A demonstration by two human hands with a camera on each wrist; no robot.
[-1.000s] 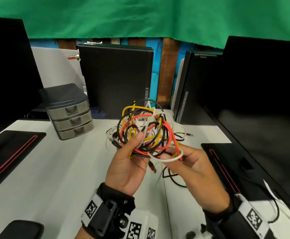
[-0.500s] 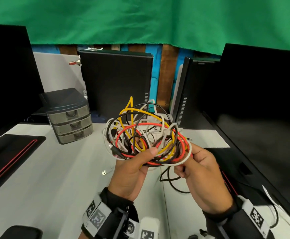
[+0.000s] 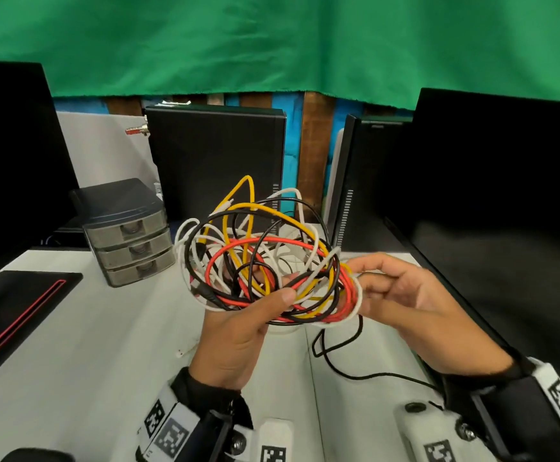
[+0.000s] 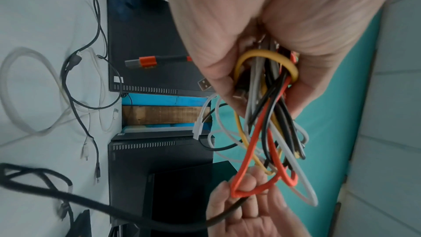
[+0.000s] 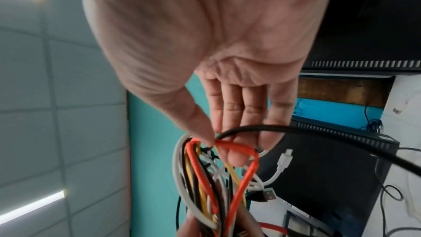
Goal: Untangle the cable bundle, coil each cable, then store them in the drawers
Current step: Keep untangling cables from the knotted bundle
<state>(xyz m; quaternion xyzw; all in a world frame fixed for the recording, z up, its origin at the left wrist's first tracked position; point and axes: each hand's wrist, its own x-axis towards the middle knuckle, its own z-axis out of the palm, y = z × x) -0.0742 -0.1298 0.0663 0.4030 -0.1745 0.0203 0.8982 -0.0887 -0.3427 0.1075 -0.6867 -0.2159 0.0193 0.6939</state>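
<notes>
Holding the cable bundle (image 3: 265,261) up over the white table (image 3: 72,345), left hand (image 3: 238,335) curled tight around its middle, right hand (image 3: 411,295) pinching the red loop (image 5: 237,148) at its edge; drawers (image 3: 128,235) closed, back left

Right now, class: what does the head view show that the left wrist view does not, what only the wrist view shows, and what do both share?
Only the head view shows the closed grey drawers on the desk. Only the left wrist view shows loose white and black cables lying on the desk and an orange-collared USB plug. Both show the left hand gripping the cable bundle while the right hand pinches its red loop.
</notes>
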